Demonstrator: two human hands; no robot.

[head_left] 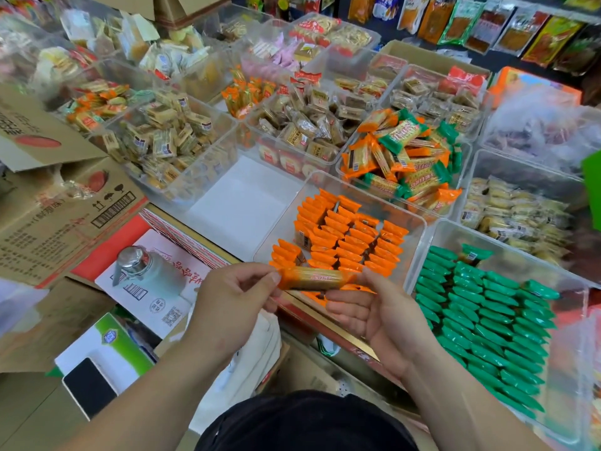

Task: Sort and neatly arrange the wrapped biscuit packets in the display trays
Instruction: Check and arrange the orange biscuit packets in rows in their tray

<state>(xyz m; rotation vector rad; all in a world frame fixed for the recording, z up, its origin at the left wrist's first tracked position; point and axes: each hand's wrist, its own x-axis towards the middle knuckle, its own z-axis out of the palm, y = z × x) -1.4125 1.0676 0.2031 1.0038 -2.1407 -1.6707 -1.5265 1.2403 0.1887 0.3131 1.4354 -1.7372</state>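
Between both hands I hold one orange-wrapped biscuit packet level, just in front of the near rim of a clear tray. My left hand pinches its left end. My right hand supports its right end with loosely curled fingers, thumb on the wrapper. That tray holds rows of orange packets standing on edge. To the right, a second clear tray is filled with rows of green packets. Behind them, a tray holds a loose heap of mixed orange and green packets.
An empty clear tray lies left of the orange one. More trays of wrapped snacks fill the back. Cardboard boxes stack at the left, with a bottle and a phone below. Hanging snack bags line the far right.
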